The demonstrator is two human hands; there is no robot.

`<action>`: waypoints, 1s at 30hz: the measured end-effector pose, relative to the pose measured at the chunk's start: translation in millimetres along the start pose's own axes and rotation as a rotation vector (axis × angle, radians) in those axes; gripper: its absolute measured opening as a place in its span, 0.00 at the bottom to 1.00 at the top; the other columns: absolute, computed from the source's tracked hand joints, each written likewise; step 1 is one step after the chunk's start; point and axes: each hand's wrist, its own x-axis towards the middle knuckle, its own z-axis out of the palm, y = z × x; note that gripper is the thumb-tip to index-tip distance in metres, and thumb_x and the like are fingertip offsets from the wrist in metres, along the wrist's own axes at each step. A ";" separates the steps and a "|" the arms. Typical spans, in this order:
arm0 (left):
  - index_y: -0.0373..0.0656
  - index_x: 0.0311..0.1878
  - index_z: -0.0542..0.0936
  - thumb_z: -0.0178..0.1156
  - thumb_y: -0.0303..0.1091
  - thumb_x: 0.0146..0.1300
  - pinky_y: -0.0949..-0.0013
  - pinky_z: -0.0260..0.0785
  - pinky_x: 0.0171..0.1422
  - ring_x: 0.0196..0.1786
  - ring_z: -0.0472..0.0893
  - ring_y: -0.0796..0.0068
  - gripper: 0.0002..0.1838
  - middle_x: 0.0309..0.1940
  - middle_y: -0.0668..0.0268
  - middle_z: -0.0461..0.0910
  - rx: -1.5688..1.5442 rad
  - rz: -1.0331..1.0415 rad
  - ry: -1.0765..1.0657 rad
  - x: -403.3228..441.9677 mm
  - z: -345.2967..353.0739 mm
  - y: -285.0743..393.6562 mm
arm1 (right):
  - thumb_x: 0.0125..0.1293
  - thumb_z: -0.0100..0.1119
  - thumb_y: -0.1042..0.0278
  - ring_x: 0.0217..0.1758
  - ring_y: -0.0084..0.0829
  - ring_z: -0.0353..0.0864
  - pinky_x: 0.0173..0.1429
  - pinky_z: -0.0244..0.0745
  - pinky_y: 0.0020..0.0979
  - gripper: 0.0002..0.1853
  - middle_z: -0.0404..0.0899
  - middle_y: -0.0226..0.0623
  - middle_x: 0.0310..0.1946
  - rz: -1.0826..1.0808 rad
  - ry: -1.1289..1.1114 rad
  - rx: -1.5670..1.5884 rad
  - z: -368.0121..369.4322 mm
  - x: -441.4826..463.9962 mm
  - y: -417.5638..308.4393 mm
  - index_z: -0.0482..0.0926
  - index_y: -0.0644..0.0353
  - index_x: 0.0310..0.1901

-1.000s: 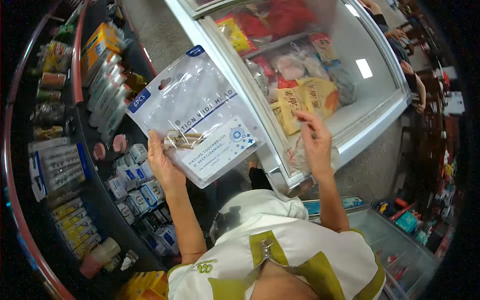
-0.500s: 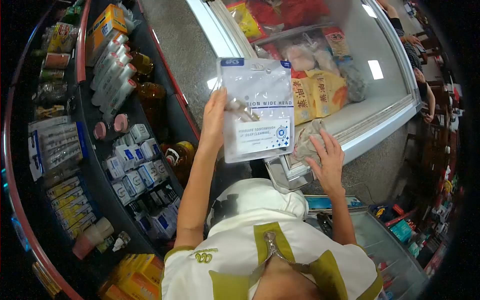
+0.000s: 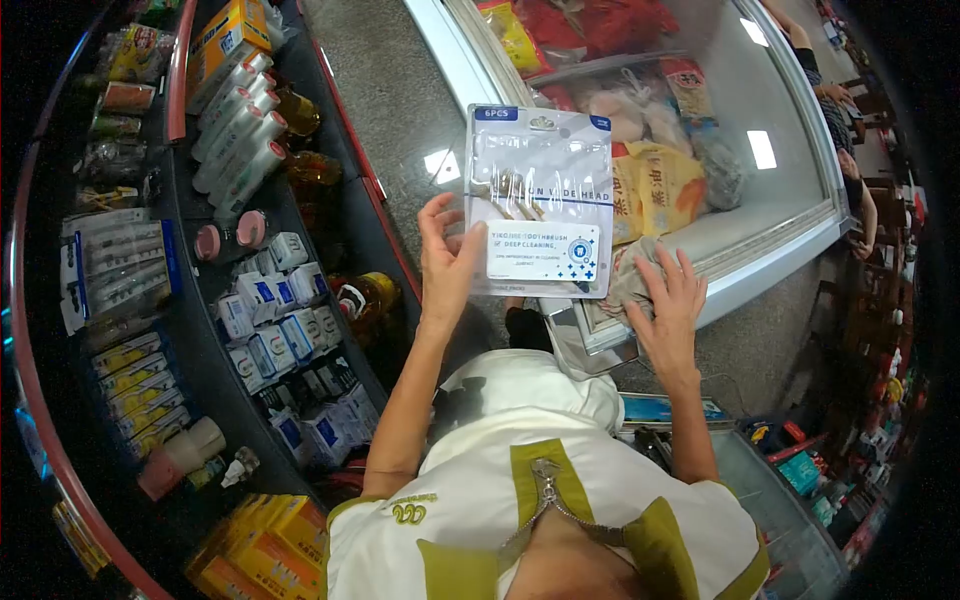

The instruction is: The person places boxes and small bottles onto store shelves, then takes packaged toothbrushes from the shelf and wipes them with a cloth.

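Note:
My left hand grips the left edge of a toothbrush pack, its thumb on the front and the other fingers at the edge and behind. The pack is a clear blister on white card, marked 6PCS, and is held upright with its label facing me. Under the fingers of my right hand is a crumpled grey-beige cloth, pressed at the near corner of a chest freezer. Inside the freezer, behind the pack, lies a yellow food bag.
Shelves on the left carry white bottles, small boxes, hanging toothbrush packs and orange cartons. Below me on the right stands a glass-topped case. Another person's arm shows at the far right.
The toothbrush pack has tilted, so its label reads more clearly, and my left thumb now lies on its front. My right hand stays on the cloth. The view has shifted slightly.

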 end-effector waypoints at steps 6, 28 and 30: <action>0.42 0.67 0.67 0.55 0.31 0.66 0.71 0.73 0.46 0.41 0.79 0.72 0.25 0.54 0.54 0.73 0.139 0.017 -0.127 7.7 -5.8 2.2 | 0.62 0.60 0.67 0.65 0.49 0.64 0.69 0.57 0.42 0.29 0.66 0.51 0.62 0.046 0.021 0.563 23.7 25.5 -17.2 0.65 0.64 0.65; 0.38 0.64 0.69 0.59 0.29 0.65 0.73 0.72 0.49 0.45 0.78 0.77 0.25 0.50 0.59 0.77 -0.012 0.045 -0.138 48.6 18.4 4.4 | 0.50 0.71 0.60 0.46 0.41 0.76 0.52 0.70 0.39 0.43 0.77 0.48 0.45 0.157 0.067 0.728 60.5 42.6 -5.4 0.63 0.65 0.67; 0.36 0.61 0.70 0.60 0.27 0.64 0.74 0.72 0.50 0.46 0.78 0.77 0.22 0.50 0.60 0.76 -0.090 0.015 -0.139 49.6 16.6 6.7 | 0.50 0.72 0.59 0.45 0.41 0.76 0.52 0.70 0.38 0.44 0.77 0.47 0.45 0.155 0.055 0.728 57.1 43.9 -5.0 0.63 0.65 0.67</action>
